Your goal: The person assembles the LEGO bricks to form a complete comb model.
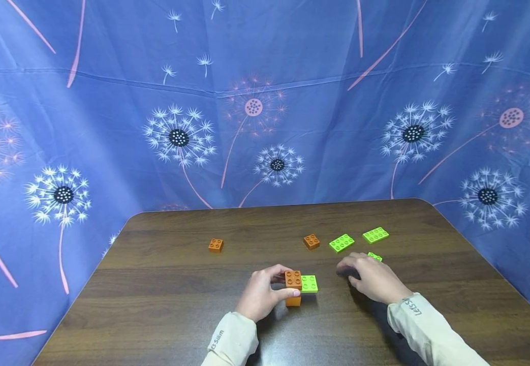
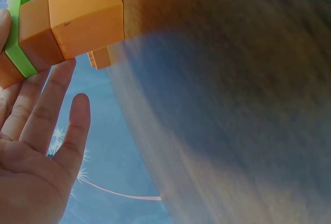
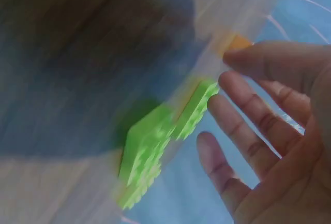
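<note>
Brick stack (image 1: 293, 301) sits at the lower centre of the head frame: orange blocks with a thin green plate (image 1: 309, 284) between them, jutting to the right. My left hand (image 1: 260, 295) grips it, thumb on the near side and fingers beyond; I cannot tell whether its base touches the desk (image 1: 155, 305).

My right hand (image 1: 376, 278), right of centre, has loosely spread fingers and holds nothing. It partly hides a small green piece (image 1: 374, 256), and I cannot tell whether it touches it. Farther back lie the near green slab (image 1: 341, 243) and the far green slab (image 1: 375, 235).

To handle this well, I would keep the left grip firm on the orange blocks, since the overhanging end could lever loose under pressure. I'd want the base flat on the desk before any downward push, with a finger under the overhang. With the right, I'd pinch a loose piece by its edges, leaving studs and underside uncovered, and press straight, without tilting.
</note>
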### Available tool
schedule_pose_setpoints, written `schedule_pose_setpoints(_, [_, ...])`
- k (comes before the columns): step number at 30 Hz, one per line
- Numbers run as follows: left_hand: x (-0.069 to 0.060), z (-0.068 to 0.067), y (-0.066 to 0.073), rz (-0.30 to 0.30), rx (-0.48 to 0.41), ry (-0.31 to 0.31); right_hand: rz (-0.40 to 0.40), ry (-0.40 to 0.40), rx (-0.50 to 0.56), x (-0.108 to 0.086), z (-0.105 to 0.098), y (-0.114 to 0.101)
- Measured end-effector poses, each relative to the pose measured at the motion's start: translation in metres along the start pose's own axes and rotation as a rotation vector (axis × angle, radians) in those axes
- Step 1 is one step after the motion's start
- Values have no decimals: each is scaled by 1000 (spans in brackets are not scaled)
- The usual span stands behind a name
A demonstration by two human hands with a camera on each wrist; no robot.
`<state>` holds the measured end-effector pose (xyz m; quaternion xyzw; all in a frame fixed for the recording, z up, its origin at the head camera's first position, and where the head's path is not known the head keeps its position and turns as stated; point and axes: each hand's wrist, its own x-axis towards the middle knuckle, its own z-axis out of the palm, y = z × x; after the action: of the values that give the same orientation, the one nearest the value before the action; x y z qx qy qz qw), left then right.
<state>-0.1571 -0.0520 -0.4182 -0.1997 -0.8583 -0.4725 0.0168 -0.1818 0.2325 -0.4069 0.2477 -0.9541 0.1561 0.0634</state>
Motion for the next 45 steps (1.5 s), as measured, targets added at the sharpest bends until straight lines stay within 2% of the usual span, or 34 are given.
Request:
schedule_pose_setpoints(3, [0, 0, -1, -1, 1, 1, -5, 27, -99, -3, -1, 9])
schedule_pose_setpoints(6, [0, 0, 0, 0, -11, 0, -4, 34, -138, -5, -3, 17])
schedule_pose_setpoints(18, [0, 0, 0, 4, -32, 1, 53, 80, -167, -11, -8, 36])
schedule_pose_setpoints(30, [0, -1, -1, 18, -31, 8, 77, 64, -137, -13, -3, 53])
schedule_pose_setpoints(34, [0, -1, -1, 21, -27, 11, 80, 44, -99, -14, -1, 57])
schedule_pose_setpoints(45, [0, -1, 0, 14, -22, 8, 150, -15, 4, -19, -2, 62])
